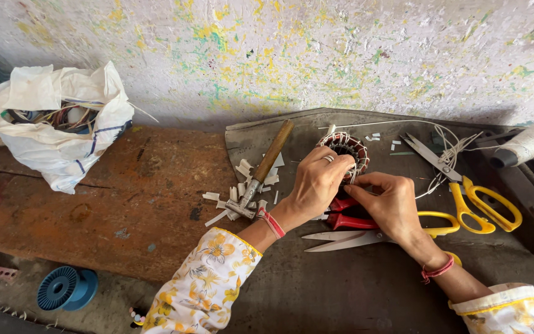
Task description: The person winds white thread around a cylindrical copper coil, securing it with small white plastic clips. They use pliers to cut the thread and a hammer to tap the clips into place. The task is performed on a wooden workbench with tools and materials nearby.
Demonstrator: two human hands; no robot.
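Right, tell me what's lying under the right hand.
Under the right hand lie open yellow-handled scissors, blades pointing left, and red-handled pliers. The hand covers where the scissor blades cross and the pliers' head, so those stay hidden.

Single head cam on me, looking steeply down, close over my bench, paint-flecked wall across frame top.
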